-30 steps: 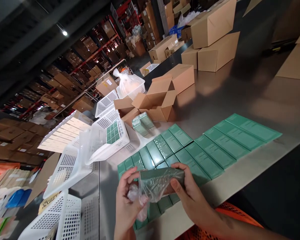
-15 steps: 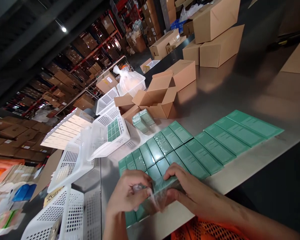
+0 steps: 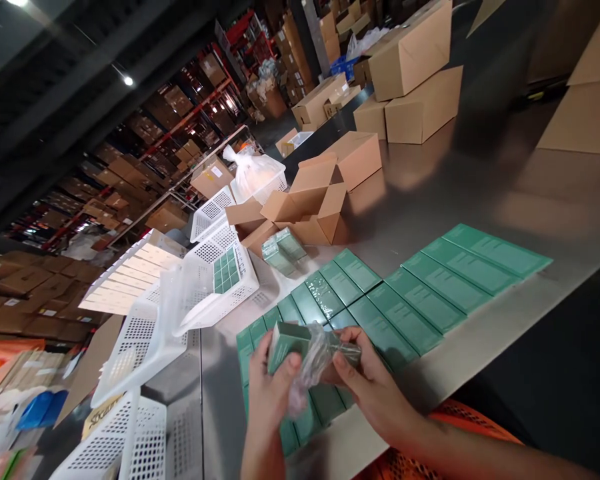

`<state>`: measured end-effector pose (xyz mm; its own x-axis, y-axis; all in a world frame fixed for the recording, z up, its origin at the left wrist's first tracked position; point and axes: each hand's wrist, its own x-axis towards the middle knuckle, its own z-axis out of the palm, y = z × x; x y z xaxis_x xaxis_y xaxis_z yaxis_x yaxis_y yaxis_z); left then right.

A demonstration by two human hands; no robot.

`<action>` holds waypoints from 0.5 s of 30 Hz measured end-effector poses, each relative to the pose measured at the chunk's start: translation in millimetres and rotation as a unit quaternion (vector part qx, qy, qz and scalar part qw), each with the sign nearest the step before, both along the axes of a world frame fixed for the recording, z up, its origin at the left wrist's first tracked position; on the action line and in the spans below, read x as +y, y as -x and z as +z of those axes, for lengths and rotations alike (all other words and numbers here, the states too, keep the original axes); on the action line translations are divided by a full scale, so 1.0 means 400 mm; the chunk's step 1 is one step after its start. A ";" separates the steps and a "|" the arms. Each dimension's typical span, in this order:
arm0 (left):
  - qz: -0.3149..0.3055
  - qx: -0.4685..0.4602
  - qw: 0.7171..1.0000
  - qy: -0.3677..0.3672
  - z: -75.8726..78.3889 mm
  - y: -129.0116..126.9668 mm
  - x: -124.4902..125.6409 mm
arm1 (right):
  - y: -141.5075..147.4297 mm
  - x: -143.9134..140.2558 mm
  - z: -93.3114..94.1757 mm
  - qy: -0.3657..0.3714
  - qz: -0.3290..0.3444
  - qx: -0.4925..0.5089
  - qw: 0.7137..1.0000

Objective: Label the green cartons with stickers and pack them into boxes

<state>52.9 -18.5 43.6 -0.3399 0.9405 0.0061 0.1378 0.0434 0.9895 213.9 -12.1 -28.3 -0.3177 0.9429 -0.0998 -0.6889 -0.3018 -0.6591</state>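
Note:
My left hand [image 3: 267,383] is closed around a small green box [image 3: 289,345], its thumb on the near face. Crumpled clear plastic film [image 3: 315,357] hangs between the two hands and touches the box. My right hand [image 3: 373,387] pinches the film's other end; a dark greenish piece shows between its fingers, and I cannot tell whether it is a second box. Below and beyond lie rows of flat green boxes [image 3: 420,303], side by side on the metal table [image 3: 485,293]. Some of them look glossy, as if film-wrapped.
A wrapped bundle of green boxes [image 3: 283,250] stands near an open cardboard carton [image 3: 313,217]. White perforated baskets [image 3: 235,293] line the left, one holding green boxes. More cartons [image 3: 420,107] are stacked at the back. An orange perforated basket [image 3: 460,420] is at the lower right.
The green box has risen off the rows and is tilted up in my left hand. The film, earlier stretched low over the box, is now bunched toward my right hand.

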 end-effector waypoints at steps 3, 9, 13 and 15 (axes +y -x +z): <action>0.085 -0.034 0.995 0.033 -0.035 -0.038 -0.023 | -0.024 0.014 0.013 -0.101 -0.001 -0.089 0.991; 0.168 -0.100 0.971 0.139 -0.027 -0.029 -0.045 | -0.116 0.107 0.053 -0.425 0.005 -0.288 0.858; 0.195 -0.152 0.959 0.136 -0.020 -0.053 -0.035 | -0.129 0.108 0.061 -0.485 -0.011 -0.248 0.838; 0.164 -0.241 0.948 0.125 -0.004 -0.050 -0.026 | -0.144 0.098 0.063 -0.477 0.038 -0.181 0.859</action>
